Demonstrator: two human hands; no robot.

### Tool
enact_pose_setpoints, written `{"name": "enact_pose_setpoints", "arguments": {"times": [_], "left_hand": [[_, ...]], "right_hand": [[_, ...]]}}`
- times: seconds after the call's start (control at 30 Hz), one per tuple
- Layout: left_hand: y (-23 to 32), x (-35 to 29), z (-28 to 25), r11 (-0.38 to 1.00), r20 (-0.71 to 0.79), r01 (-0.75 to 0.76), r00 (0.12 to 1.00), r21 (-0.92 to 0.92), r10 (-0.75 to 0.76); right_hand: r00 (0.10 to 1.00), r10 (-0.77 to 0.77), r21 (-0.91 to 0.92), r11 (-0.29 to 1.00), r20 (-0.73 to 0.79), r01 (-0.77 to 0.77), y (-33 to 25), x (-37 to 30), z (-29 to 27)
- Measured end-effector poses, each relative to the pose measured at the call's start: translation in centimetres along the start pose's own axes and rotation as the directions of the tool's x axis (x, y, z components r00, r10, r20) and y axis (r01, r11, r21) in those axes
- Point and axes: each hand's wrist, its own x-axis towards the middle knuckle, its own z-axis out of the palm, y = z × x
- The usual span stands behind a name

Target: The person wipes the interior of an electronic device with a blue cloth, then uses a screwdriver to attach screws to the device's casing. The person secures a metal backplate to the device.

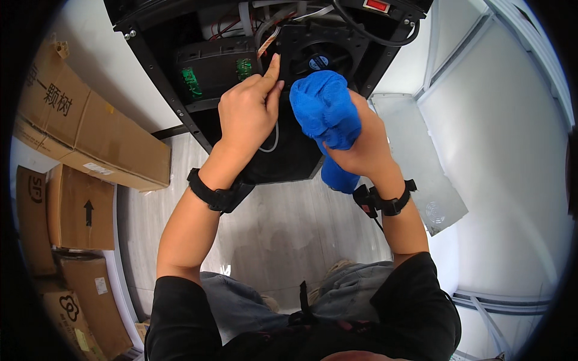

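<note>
My right hand (368, 144) is wrapped round a bunched blue cloth (325, 108), part of which hangs down below the fist. It is held just in front of a black cooling fan (322, 60) with a blue hub label, inside an opened black cabinet (259, 171). My left hand (248, 111) is beside the fan's left edge with nothing visible in it. Its index finger is stretched out toward the fan frame, the thumb is apart below it, and the other fingers are partly hidden. A black box (217, 72) with green terminals is mounted left of the fan.
Wires and a grey hose run above the fan, near a red rocker switch (377, 6). A loose cable hangs below my left hand. Cardboard boxes (120, 141) are stacked at left. A grey metal panel (421, 162) leans by the white wall at right.
</note>
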Motion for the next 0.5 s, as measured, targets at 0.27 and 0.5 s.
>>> {"name": "enact_pose_setpoints", "arguments": {"times": [0.27, 0.5], "left_hand": [[-0.7, 0.0, -0.1, 0.998, 0.009, 0.012, 1.000, -0.057, -0.012], [-0.5, 0.2, -0.5, 0.996, 0.055, 0.012, 0.998, -0.088, -0.007]], "right_hand": [[0.992, -0.098, 0.015, 0.995, -0.085, 0.100, -2.5, 1.2, -0.4], [0.967, -0.191, -0.150, 0.975, -0.171, 0.166, -4.4, 5.2, -1.8]]}}
